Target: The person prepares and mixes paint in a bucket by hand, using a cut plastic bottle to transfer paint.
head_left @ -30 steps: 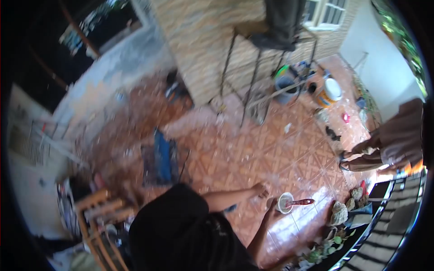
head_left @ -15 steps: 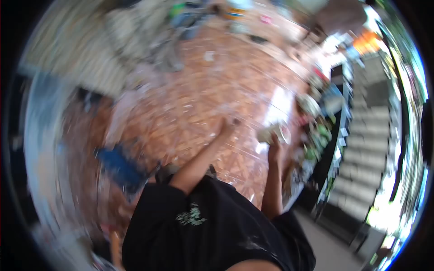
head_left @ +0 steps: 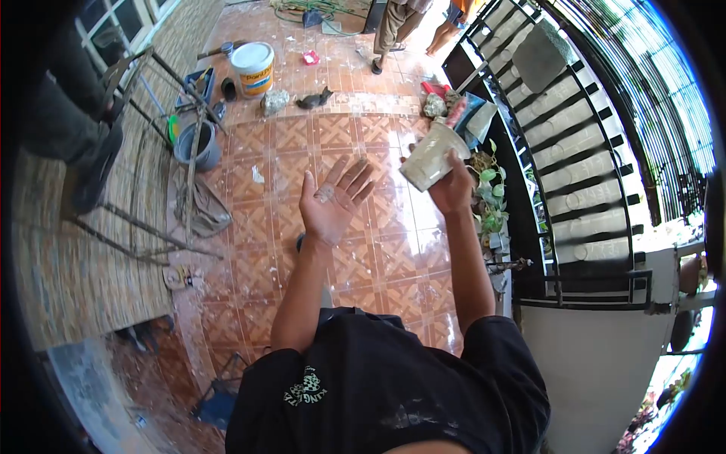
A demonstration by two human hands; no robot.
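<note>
My right hand [head_left: 452, 185] grips a cloudy, smeared plastic cup [head_left: 432, 157], tilted on its side with its rim toward the upper right. What the cup holds, if anything, does not show. To the left of it, my left hand [head_left: 333, 204] is turned palm up with the fingers spread. Greyish smears mark its palm and fingertips, and it grasps nothing. Both hands are above the brown patterned tile floor [head_left: 283, 185], which is spotted with white.
A paint bucket [head_left: 253, 66] and a grey kitten-like animal [head_left: 314, 98] are ahead. At left, a person's legs [head_left: 91, 144] are on a metal scaffold [head_left: 144, 234] beside a grey bucket [head_left: 198, 145]. Plants [head_left: 490, 185] line the black railing [head_left: 541, 219]. Two people's legs [head_left: 397, 30] stand farther off.
The view has swung toward the paint bucket and the far people. My left hand now shows its palm with fingers spread. The cup stays in my right hand, now raised and tilted.
</note>
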